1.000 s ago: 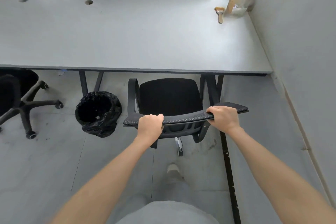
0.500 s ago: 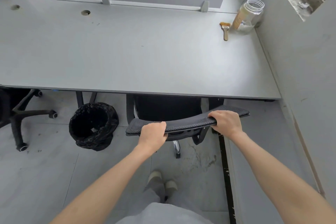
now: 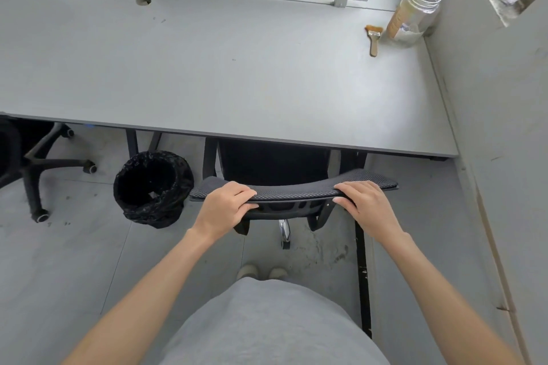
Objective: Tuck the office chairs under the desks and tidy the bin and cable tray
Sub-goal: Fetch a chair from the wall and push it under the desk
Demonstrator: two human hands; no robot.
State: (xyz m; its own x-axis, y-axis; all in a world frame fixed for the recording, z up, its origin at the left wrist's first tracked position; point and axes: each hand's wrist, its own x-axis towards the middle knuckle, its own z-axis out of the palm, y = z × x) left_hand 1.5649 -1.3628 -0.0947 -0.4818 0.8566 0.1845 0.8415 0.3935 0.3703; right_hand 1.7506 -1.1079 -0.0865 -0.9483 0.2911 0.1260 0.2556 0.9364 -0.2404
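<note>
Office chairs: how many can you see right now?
2. One chair sits under the desk ahead, both hands on its backrest; another chair shows partly at far left.

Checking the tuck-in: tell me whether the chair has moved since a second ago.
Yes. The chair has rolled forward under the desk; its seat, earlier mostly clear of the desk's front edge, is now largely beneath it.
</note>
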